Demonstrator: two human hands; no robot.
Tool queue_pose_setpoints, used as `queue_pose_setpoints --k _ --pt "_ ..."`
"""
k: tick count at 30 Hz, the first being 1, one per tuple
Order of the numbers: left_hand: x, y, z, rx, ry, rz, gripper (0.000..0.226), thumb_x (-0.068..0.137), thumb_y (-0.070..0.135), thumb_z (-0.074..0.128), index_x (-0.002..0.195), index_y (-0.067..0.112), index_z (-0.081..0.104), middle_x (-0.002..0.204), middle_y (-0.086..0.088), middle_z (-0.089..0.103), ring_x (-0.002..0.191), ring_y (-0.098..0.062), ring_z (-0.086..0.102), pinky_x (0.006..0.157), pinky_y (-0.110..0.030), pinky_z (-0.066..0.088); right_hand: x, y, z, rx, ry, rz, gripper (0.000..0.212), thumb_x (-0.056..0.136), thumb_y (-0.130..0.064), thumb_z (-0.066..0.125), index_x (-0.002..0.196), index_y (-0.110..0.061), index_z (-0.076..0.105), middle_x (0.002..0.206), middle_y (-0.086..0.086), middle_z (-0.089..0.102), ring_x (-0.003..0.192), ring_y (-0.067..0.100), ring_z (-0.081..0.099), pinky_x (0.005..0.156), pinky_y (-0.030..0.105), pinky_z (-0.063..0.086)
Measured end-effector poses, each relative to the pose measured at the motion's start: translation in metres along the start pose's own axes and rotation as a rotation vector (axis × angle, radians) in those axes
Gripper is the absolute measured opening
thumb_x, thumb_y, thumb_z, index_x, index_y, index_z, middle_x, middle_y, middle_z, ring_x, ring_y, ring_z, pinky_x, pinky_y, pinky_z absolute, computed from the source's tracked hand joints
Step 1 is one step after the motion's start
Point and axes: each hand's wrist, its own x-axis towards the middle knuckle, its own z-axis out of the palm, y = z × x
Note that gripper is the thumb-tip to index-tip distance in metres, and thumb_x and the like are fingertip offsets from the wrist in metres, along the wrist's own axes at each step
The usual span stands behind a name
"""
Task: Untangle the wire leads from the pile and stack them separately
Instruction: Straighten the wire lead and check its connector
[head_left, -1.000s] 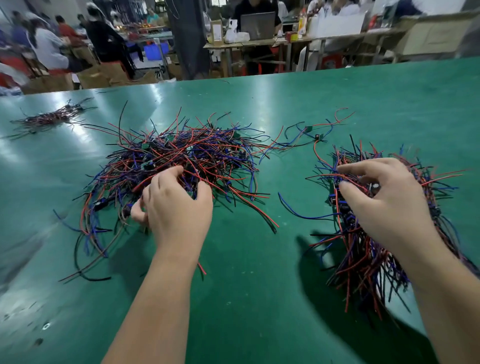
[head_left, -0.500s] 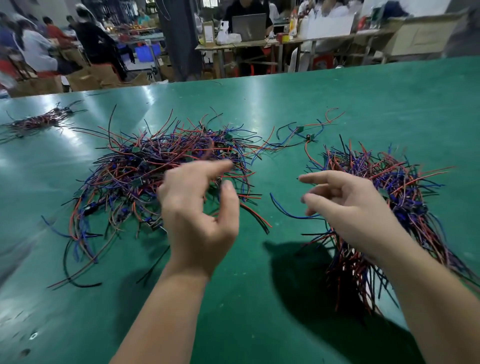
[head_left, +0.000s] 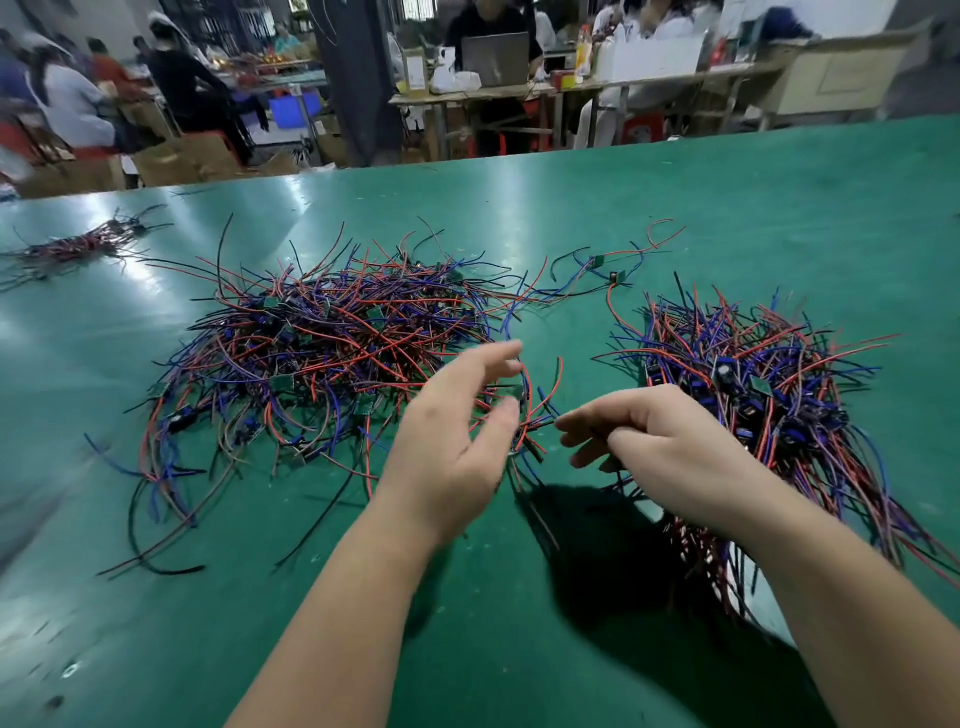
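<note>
Between left fingers (head_left: 500, 359) and right fingers (head_left: 571, 422) hangs a wire lead (head_left: 525, 415).

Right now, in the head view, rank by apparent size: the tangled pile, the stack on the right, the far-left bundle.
1. tangled pile
2. right stack, partly covered by the right hand
3. far-left bundle, smallest, though farther from the camera

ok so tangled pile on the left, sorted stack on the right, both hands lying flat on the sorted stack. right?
Hands are wrong. In the head view the tangled pile is on the left and the sorted stack on the right, but the left hand and right hand are not flat on it: they meet above the green table between the two, at one loose wire lead.
</note>
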Motion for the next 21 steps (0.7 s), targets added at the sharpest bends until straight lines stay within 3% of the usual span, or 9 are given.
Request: queue_pose_setpoints --k 3,5,7,10,13,15,17,19,21 --pt "-0.004 -0.015 0.006 0.287 -0.266 -0.045 0.055 0.083 0.02 0.057 0.137 0.02 0.046 0.137 0.006 0.051 0.128 -0.008 0.042 0.109 -0.021 0.028 -0.001 -0.001 -0.003 0.117 0.059 -0.048 0.057 0.076 0.017 0.033 0.076 -0.022 0.074 0.077 0.004 0.074 0.073 0.015 0.071 0.067 0.021 0.051" --pt "-0.006 -0.021 0.007 0.316 -0.322 -0.092 0.049 0.085 0.024 0.061 0.132 0.021 0.051 0.131 0.005 0.055 0.125 -0.011 0.046 0.107 -0.029 0.034 -0.002 -0.003 -0.007 0.194 0.103 -0.101 0.057 0.071 0.021 0.032 0.071 -0.017 0.074 0.071 0.005 0.073 0.067 0.014 0.07 0.061 0.017 0.05" --pt "-0.004 -0.023 0.003 0.298 -0.297 -0.091 0.039 0.088 0.028 0.06 0.126 0.022 0.058 0.123 0.005 0.061 0.117 -0.011 0.052 0.102 -0.026 0.037 -0.001 -0.004 -0.01 0.264 0.183 -0.136 0.056 0.068 0.023 0.032 0.064 -0.015 0.073 0.064 0.006 0.072 0.062 0.011 0.067 0.058 0.015 0.049" --pt "0.002 -0.027 -0.007 0.347 -0.17 -0.134 0.031 0.095 0.036 0.05 0.12 0.02 0.06 0.111 -0.001 0.067 0.104 -0.02 0.06 0.089 -0.027 0.042 0.002 -0.003 -0.019 0.449 0.332 -0.111 0.056 0.066 0.024 0.03 0.056 -0.013 0.072 0.059 0.008 0.069 0.059 0.016 0.066 0.057 0.019 0.049" --pt "0.004 -0.034 -0.019 0.54 0.059 -0.348 0.029 0.097 0.042 0.042 0.112 0.022 0.057 0.09 -0.004 0.068 0.089 -0.028 0.063 0.083 -0.037 0.041 0.003 0.0 -0.031 0.574 0.383 -0.099 0.059 0.067 0.024 0.027 0.056 -0.013 0.072 0.058 0.007 0.067 0.06 0.017 0.066 0.056 0.02 0.047" --pt "0.007 -0.042 -0.029 0.654 0.195 -0.568 0.03 0.097 0.039 0.043 0.119 0.021 0.051 0.106 -0.008 0.066 0.101 -0.03 0.059 0.09 -0.04 0.034 0.002 0.001 -0.035 0.661 0.374 -0.121 0.061 0.069 0.025 0.025 0.054 -0.013 0.071 0.057 0.007 0.067 0.063 0.017 0.068 0.057 0.017 0.049" --pt "0.008 -0.047 -0.037 0.665 0.28 -0.699 0.054 0.091 0.033 0.055 0.138 0.017 0.036 0.135 -0.012 0.05 0.122 -0.033 0.045 0.101 -0.047 0.028 0.001 0.0 -0.036 0.751 0.356 -0.156 0.064 0.071 0.026 0.023 0.053 -0.014 0.07 0.056 0.004 0.066 0.071 0.018 0.071 0.062 0.016 0.051" --pt "0.009 -0.041 -0.038 0.584 0.419 -0.658 0.083 0.078 0.025 0.066 0.147 0.015 0.021 0.145 -0.012 0.036 0.131 -0.032 0.032 0.107 -0.049 0.023 -0.001 0.0 -0.035 0.817 0.344 -0.205 0.065 0.073 0.025 0.023 0.053 -0.016 0.069 0.057 0.001 0.065 0.081 0.019 0.072 0.067 0.017 0.052" --pt "0.007 -0.028 -0.033 0.453 0.601 -0.449 0.083 0.071 0.018 0.067 0.144 0.011 0.027 0.138 -0.01 0.042 0.126 -0.029 0.036 0.106 -0.046 0.027 -0.002 -0.002 -0.034 0.87 0.334 -0.255 0.066 0.074 0.024 0.023 0.054 -0.018 0.069 0.058 -0.002 0.065 0.087 0.019 0.071 0.071 0.017 0.052"
